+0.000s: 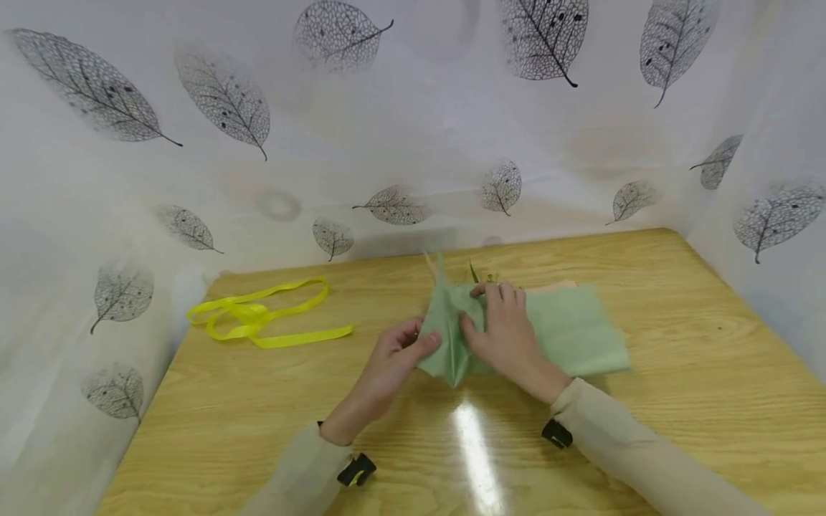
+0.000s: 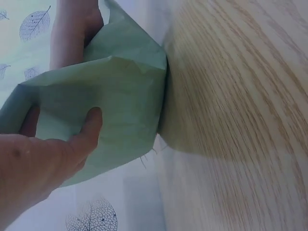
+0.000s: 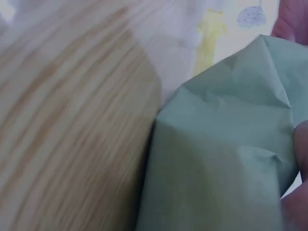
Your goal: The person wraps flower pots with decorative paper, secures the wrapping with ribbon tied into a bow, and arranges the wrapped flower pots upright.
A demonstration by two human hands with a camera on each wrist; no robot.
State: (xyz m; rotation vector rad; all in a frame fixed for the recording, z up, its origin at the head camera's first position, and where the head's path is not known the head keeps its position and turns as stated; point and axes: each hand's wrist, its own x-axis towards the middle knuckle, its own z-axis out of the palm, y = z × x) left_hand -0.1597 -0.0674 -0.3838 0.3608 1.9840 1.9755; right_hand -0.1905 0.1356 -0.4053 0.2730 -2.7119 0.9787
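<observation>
A sheet of pale green wrapping paper [image 1: 581,333] lies folded on the table, its left part raised into a standing crease. My left hand [image 1: 387,358] pinches that raised left flap, thumb [image 2: 91,127] on the near face and fingers partly hidden behind the sheet. On the paper's middle, my right hand [image 1: 506,330] grips a fold between thumb and bent fingers. Behind the sheet a green leaf tip [image 1: 474,272] pokes out; what it belongs to is mostly covered. Thin stem ends [image 2: 143,161] show beneath the paper in the left wrist view.
A loosely looped yellow ribbon [image 1: 332,335] lies at the table's left. The wooden table [image 1: 697,373] ends at a white leaf-printed curtain [image 1: 413,122] behind and at both sides. A peach-coloured edge [image 1: 566,284] shows behind the paper.
</observation>
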